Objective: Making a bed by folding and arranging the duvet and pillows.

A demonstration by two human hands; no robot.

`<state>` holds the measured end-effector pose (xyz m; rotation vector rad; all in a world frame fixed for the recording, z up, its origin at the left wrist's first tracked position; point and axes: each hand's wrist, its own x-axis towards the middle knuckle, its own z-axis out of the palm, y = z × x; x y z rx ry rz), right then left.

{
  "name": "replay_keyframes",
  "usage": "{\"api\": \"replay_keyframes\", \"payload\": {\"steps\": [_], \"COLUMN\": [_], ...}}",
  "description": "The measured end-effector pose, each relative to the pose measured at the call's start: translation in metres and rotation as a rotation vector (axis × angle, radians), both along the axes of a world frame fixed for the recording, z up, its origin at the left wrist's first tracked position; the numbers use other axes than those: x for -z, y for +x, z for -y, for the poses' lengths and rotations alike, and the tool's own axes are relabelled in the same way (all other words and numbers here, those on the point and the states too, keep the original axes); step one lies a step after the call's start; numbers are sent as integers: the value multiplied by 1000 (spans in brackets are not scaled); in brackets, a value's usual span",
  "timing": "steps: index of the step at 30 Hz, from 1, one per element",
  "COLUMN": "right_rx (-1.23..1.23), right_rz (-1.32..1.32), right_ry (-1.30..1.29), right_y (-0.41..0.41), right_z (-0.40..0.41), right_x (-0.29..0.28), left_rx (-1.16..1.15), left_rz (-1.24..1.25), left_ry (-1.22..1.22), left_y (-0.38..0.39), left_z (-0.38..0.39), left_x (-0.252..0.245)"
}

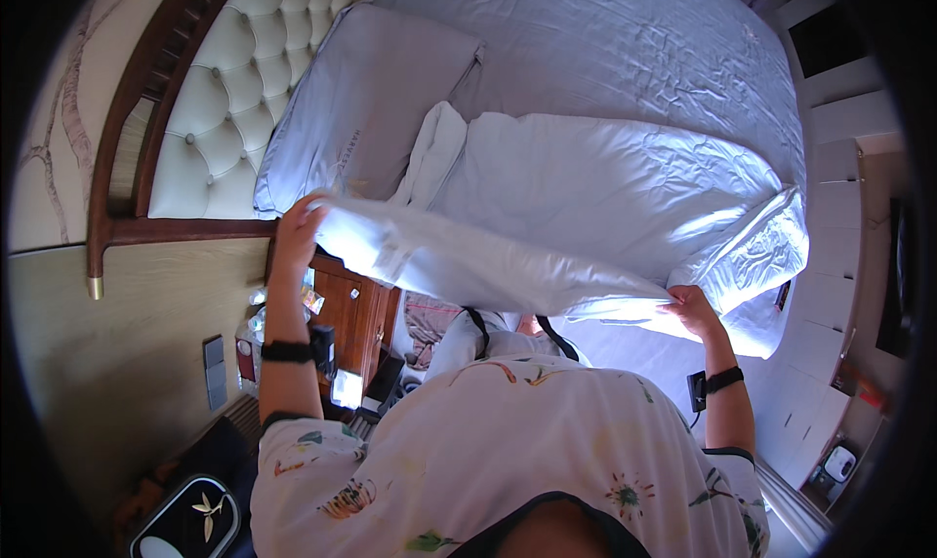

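Note:
A pale, light duvet (571, 170) lies folded over on the near side of the bed. My left hand (300, 218) grips one end of its near edge, close to the headboard, and my right hand (688, 309) grips the same edge farther along. Between the hands the fabric hangs raised in front of my body, slightly blurred near the left hand. A grey pillow (388, 75) rests against the headboard, beyond my left hand. Under the duvet spreads a wrinkled grey-blue bed sheet (585, 38).
A tufted headboard (241, 97) with a wooden frame stands at the left. Below it is a wooden nightstand (348, 302) with bottles (256, 316) beside it. White cabinets (827, 265) line the right side. A dark chair or case with a leaf emblem is low left.

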<state>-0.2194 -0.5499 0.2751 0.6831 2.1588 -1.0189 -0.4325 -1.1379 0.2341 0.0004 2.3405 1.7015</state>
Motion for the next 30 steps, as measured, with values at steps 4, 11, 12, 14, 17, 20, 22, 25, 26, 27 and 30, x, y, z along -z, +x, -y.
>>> {"api": "replay_keyframes", "payload": {"steps": [4, 11, 12, 14, 17, 20, 22, 25, 26, 27, 30], "right_rx": [-98, -305, -352, -16, 466, 738, 1016, 1025, 971, 968, 812], "right_rz": [-60, -522, -560, -469, -146, 99, 31, -6, 11, 14, -77], "right_ry": [138, 693, 721, 368, -765, -1055, -1121, -1005, -973, -975, -774], "right_y": [-25, -52, -69, -100, -135, -157, -159, -163, -162, -158, -138], "right_z": [-7, -78, -65, -27, 77, 163, 180, 186, 184, 181, 162], "right_x": [18, 71, 73, 84, 86, 93, 110, 101, 100, 104, 124], "left_rx": [185, 156, 213, 301, 262, 320, 295, 468, 465, 609, 571], "left_rz": [-66, 35, 6, -110, -197, -395, -414, -482, -474, -183, 216], "left_ry": [-134, 122, 74, -4, -93, -150, -203, -238, -246, -149, -24], "left_y": [-30, -67, -59, -38, 7, 38, 42, 32, 28, 18, -16], "left_z": [-58, -152, -168, -205, -248, -279, -283, -261, -255, -251, -230], "left_x": [9, 1, 0, 3, 25, 32, 34, 40, 39, 27, 57]}}
